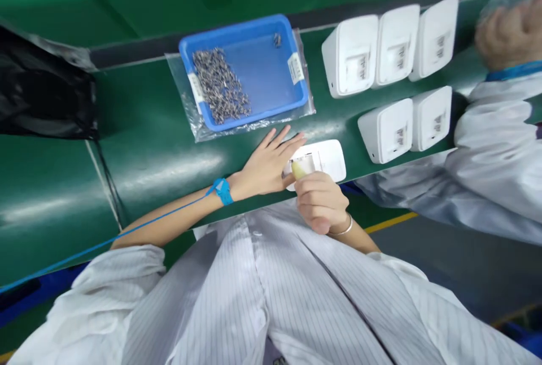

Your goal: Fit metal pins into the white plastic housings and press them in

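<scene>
Green desk [161, 150] here. My left hand [265, 165] lies flat, fingers spread, touching the white housing [328, 159]. My right hand [319, 201] is curled tight around a yellowish tool [297, 170] pressed on it. Blue screw tray [254, 66] just beyond my left grip.

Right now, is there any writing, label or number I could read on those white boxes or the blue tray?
No text can be read.
White paper label on the blue plastic tray, right wall: too blurred.
Second label at its left wall: too blurred.
Grey marks on the five white plastic housings: too small.
</scene>
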A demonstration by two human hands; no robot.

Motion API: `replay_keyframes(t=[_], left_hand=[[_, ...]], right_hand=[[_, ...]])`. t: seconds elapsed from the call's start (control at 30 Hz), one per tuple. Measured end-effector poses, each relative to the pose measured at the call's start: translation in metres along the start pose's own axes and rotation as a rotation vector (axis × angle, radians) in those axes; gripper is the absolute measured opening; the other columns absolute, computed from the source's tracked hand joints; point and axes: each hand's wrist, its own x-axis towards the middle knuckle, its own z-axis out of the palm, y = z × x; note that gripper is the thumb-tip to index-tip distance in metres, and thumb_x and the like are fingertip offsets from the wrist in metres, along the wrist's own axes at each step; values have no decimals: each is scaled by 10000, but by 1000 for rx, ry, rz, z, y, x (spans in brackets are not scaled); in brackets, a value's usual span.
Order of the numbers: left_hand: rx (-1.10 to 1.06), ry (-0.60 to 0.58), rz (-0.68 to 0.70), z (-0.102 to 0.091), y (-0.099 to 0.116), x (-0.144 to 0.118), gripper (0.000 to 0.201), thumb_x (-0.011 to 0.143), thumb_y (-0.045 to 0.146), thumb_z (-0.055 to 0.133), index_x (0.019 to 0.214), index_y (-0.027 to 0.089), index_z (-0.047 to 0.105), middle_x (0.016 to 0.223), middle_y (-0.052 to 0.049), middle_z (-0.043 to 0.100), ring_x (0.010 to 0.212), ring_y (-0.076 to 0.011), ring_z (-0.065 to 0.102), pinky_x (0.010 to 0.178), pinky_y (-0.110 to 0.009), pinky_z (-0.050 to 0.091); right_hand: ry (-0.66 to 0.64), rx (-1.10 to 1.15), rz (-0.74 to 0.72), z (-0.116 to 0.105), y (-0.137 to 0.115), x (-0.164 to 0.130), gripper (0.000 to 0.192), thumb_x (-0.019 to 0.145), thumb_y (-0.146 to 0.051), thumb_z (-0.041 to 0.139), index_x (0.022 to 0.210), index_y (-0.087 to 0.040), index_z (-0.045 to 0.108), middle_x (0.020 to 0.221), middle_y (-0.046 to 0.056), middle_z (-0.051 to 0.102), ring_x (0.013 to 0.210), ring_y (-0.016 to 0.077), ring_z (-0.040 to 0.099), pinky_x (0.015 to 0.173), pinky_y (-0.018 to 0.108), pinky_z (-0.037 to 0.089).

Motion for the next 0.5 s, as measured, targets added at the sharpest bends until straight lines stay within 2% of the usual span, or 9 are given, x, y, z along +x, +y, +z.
replay_keyframes(t=[0.07,0.1,0.13,0.2,0.23,0.3,0.37,0.4,0.5], left_hand=[[2,-25,-13,-5,3,-1,727,947,440,517,1542,73,319,1634,-114,309,1560,-337,123,1285,-522,74],[-2,-43,-27,-8,6,-1,737,947,445,524,1549,80,308,1636,-108,307,1560,-339,120,1286,-525,72],[-11,-64,-43,-12,10,0,744,952,447,524,1558,85,289,1634,-107,311,1558,-339,136,1287,-524,86],[-39,-90,-73,-16,20,3,762,968,449,511,1583,100,227,1625,-114,329,1546,-327,197,1283,-506,151],[-49,-89,-77,-17,26,6,787,972,474,510,1592,105,197,1619,-128,339,1539,-318,228,1277,-490,191],[-14,-58,-72,-12,37,15,931,904,601,595,1588,101,210,1616,-174,320,1542,-355,199,1273,-523,185],[52,-41,-61,0,47,22,1102,761,654,747,1581,117,245,1613,-220,286,1522,-427,198,1250,-597,182],[76,-44,-56,7,50,22,1145,708,611,812,1586,145,243,1599,-231,294,1491,-453,251,1224,-630,216],[36,3,-26,33,45,9,1171,648,350,851,1598,291,167,1503,-188,391,1353,-421,454,1134,-631,367]], right_hand=[[277,260,-148,-6,-7,13,470,1024,-302,312,573,-212,409,479,-27,364,450,105,400,455,261,391],[355,349,-163,-13,-10,20,414,1009,-246,348,603,-210,423,484,-32,372,447,102,397,456,259,384],[370,363,-125,-21,-12,26,397,1005,-221,352,616,-209,426,482,-36,370,441,101,394,464,260,382],[242,201,8,-38,-9,38,488,1042,-289,258,581,-215,400,457,-29,347,433,108,395,496,275,388],[149,62,83,-44,-2,46,549,1054,-341,188,557,-219,386,449,-18,350,439,116,410,517,285,393],[-37,-231,237,-51,21,71,624,1056,-403,112,537,-219,405,471,16,422,483,131,470,561,297,401],[-171,-403,327,-49,50,105,552,1056,-395,247,635,-186,537,620,62,598,597,149,579,618,291,428],[-268,-481,391,-47,65,122,489,1050,-381,307,724,-164,599,709,83,657,645,158,619,632,283,439],[-415,-614,459,-38,100,154,293,985,-349,519,954,-102,675,941,152,723,783,207,697,665,277,479]])
